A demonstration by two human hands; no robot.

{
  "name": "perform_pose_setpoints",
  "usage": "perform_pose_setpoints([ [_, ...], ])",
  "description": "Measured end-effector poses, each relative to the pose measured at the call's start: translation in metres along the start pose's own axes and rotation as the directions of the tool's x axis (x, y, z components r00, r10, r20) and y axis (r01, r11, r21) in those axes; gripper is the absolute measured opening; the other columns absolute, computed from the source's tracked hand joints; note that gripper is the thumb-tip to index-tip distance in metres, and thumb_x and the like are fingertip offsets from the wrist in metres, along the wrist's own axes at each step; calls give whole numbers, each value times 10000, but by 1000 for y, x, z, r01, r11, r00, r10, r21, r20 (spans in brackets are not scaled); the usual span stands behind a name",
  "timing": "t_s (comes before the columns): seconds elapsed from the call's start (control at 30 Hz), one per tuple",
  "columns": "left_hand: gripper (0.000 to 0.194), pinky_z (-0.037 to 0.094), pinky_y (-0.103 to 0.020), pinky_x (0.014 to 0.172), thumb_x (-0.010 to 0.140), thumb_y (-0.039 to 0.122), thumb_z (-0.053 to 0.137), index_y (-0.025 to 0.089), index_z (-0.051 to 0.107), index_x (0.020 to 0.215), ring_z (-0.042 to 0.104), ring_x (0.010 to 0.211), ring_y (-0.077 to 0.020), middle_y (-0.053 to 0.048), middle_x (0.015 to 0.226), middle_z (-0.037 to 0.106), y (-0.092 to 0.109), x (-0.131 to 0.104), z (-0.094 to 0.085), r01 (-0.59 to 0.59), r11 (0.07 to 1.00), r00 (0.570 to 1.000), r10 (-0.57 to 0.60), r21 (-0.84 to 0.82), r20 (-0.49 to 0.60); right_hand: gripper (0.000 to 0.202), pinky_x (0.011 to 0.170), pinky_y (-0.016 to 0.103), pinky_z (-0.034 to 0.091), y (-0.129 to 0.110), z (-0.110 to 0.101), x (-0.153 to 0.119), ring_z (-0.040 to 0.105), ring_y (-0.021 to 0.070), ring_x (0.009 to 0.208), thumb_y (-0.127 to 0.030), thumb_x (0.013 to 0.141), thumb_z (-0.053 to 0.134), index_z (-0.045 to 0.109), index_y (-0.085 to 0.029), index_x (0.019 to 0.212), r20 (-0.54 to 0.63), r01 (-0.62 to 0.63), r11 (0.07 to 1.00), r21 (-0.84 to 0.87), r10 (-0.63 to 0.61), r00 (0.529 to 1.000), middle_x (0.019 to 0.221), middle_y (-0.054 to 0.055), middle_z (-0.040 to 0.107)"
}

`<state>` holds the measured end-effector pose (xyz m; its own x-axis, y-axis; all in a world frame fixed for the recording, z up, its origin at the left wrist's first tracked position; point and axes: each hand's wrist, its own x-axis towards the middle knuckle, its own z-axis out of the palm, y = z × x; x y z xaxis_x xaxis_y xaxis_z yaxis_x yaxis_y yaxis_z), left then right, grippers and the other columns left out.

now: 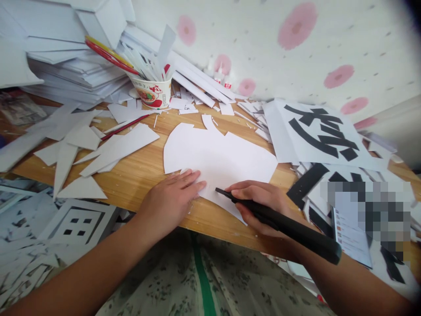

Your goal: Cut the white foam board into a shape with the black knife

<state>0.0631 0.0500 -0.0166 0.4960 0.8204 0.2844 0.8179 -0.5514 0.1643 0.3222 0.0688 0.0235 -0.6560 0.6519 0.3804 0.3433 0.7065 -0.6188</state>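
Note:
A large white paper cut-out (217,156) with curved edges lies on the wooden table (141,171). My left hand (171,199) presses flat on its near left edge, fingers together and pointing right. My right hand (259,202) grips a long black cutting tool (283,224) like a pen. The tool's tip touches the sheet just right of my left fingertips. Its thick black handle runs back over my right wrist.
White paper scraps (98,149) litter the table's left side. A paper cup (153,92) with strips and sticks stands at the back beside stacked white sheets (66,57). Sheets with bold black characters (322,131) lie at the right. More printed sheets (75,224) lie low left.

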Motion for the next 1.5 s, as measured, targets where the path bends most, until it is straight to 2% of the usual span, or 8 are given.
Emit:
perform_pose_setpoints([
  [0.6, 377, 462, -440, 1069, 983, 323, 366, 229, 656, 1205, 559, 1260, -230, -66, 1353, 606, -3, 0, 2, 11, 1000, 1000, -11, -4, -23, 349, 653, 299, 607, -8, -11, -39, 731, 202, 827, -85, 777, 581, 583, -233, 1093, -88, 81, 995, -55, -86, 992, 1018, 122, 731],
  [0.8, 390, 470, -440, 1060, 986, 343, 360, 219, 657, 1207, 564, 1253, -231, -72, 1342, 613, -3, 1, 1, -1, 1000, 1000, 1, 21, -27, 406, 627, 334, 624, -15, -16, -58, 741, 232, 811, -83, 786, 589, 598, -291, 1134, -110, 22, 999, -47, -28, 994, 1010, 117, 744],
  [1.03, 392, 450, -439, 1079, 987, 351, 366, 216, 650, 1220, 551, 1268, -228, -72, 1350, 609, -4, 2, 3, 5, 1000, 1000, -5, -7, -27, 451, 691, 313, 630, -21, -23, -92, 740, 233, 882, -42, 744, 620, 605, -233, 1152, -127, 30, 995, -100, -42, 991, 1025, 122, 742],
  [1.13, 391, 446, -441, 1083, 984, 369, 373, 217, 647, 1218, 556, 1263, -226, -71, 1348, 612, -4, 2, 2, 8, 1000, 1000, -8, -16, -22, 458, 713, 323, 624, -25, -32, -112, 734, 231, 889, -18, 748, 611, 633, -255, 1140, -190, -45, 999, -23, 40, 981, 1029, 93, 745],
  [1.2, 382, 443, -436, 1084, 978, 374, 389, 212, 652, 1203, 561, 1257, -230, -75, 1333, 626, -4, 1, 1, -6, 1000, 1000, 6, -12, -31, 366, 723, 344, 618, -27, -38, -119, 725, 233, 885, -60, 791, 608, 668, -275, 1081, -318, -130, 981, 147, 171, 933, 993, 72, 749],
  [1.3, 362, 446, -453, 1068, 954, 380, 426, 200, 675, 1147, 550, 1252, -266, -104, 1345, 609, -1, -2, -4, 40, 999, 997, -40, 5, -63, 91, 690, 351, 597, -25, -38, -115, 704, 232, 805, -245, 814, 665, 716, -258, 889, -442, -172, 848, 502, 422, 792, 860, 61, 748],
  [1.43, 365, 432, -530, 1021, 876, 383, 487, 181, 687, 1105, 537, 1186, -350, -140, 1307, 607, 9, -3, -12, 343, 939, 937, -340, 17, -85, 187, 699, 346, 570, -22, -19, -90, 701, 233, 790, -347, 710, 772, 680, -199, 642, -315, -234, 490, 840, 791, 525, 887, 80, 762],
  [1.5, 373, 418, -540, 1011, 833, 364, 520, 172, 687, 1106, 535, 1151, -366, -144, 1235, 638, 13, -2, -14, 407, 914, 911, -405, -2, -81, 213, 723, 362, 562, -24, -6, -77, 704, 243, 806, -341, 664, 810, 668, -184, 646, -209, -208, 322, 923, 877, 432, 923, 95, 764],
])
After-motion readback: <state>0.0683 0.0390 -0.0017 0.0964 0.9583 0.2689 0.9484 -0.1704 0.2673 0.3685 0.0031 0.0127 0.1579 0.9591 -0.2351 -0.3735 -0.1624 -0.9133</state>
